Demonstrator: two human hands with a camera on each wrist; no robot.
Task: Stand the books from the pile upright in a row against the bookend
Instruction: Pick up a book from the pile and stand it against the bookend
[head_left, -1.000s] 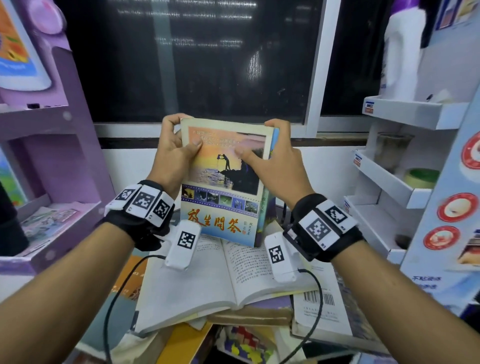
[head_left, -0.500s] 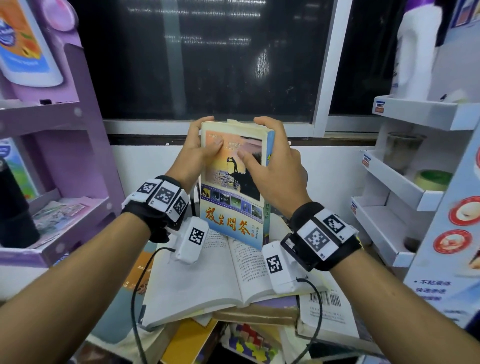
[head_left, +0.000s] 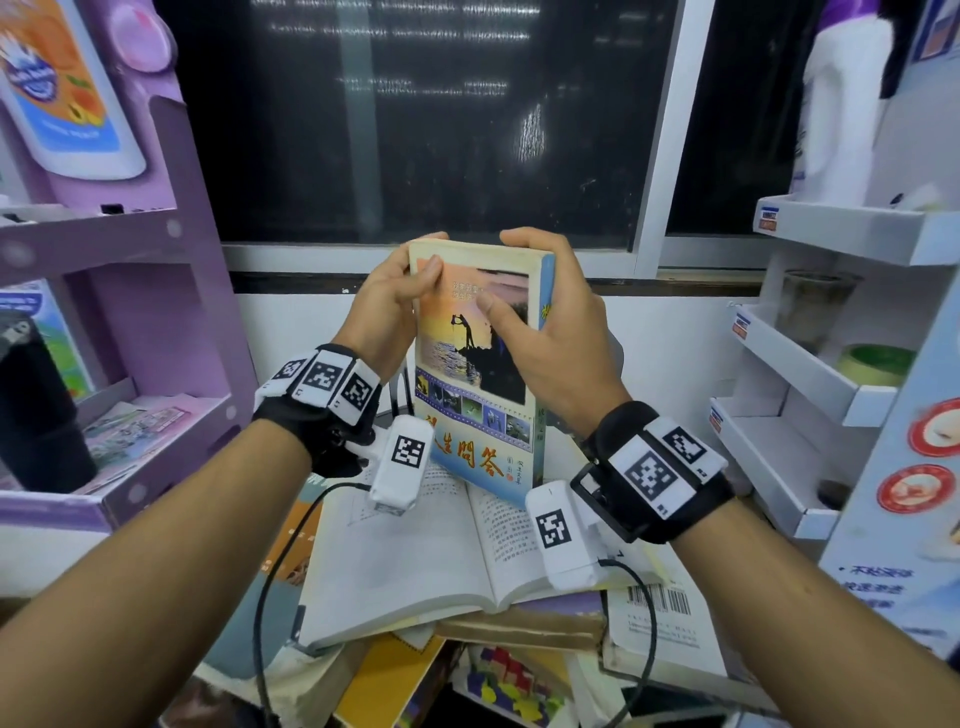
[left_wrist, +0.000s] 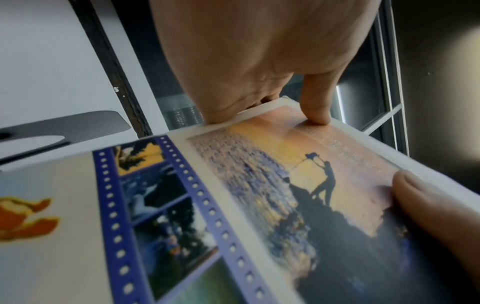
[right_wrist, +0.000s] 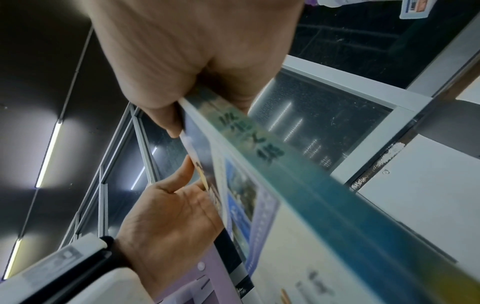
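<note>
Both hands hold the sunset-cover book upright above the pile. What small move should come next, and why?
Probably lower the book, kept upright, toward the surface behind the pile. The left hand and right hand grip its top edges, and it hangs above the open book. No bookend is clearly visible.

Shop-like corner — cardboard display racks (head_left: 810, 364), purple stand (head_left: 156, 312), product posters (head_left: 62, 88).

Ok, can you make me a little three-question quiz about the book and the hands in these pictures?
1. True or false: both hands grip the sunset book.
2. What lies right under it? A) the open book B) a green bowl C) a bottle
3. Fill in: the right hand holds the book's ____ edge, the left hand the other side.

Key: 1 true; 2 A; 3 spine.
</note>
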